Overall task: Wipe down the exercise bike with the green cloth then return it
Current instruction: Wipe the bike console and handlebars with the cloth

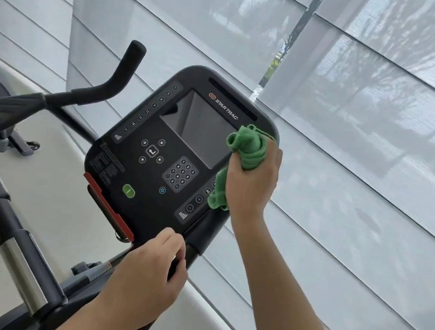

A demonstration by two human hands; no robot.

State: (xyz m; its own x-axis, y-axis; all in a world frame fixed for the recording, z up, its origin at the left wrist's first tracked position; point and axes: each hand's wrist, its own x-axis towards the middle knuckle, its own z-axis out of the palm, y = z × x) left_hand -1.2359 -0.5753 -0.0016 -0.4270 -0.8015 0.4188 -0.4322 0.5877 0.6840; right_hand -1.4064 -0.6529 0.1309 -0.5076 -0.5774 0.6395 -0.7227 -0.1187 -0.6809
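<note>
At the console's right edge: green cloth (243, 165) bunched in right hand (253, 181), fingers clamped round it, pressed to the bike console (157, 163) beside the screen (201, 127). Left hand (150, 271) curls round the console's lower edge and mount. Handlebar (112, 79) at left; sheer blinds (364, 127) behind.

Right hand (254, 180) grips cloth (245, 151) against right edge of console (141, 161). Left hand (144, 273) below console, on handlebar (190, 254). Other handlebar (112, 77) far left of both hands. Window blinds (377, 129) behind.
</note>
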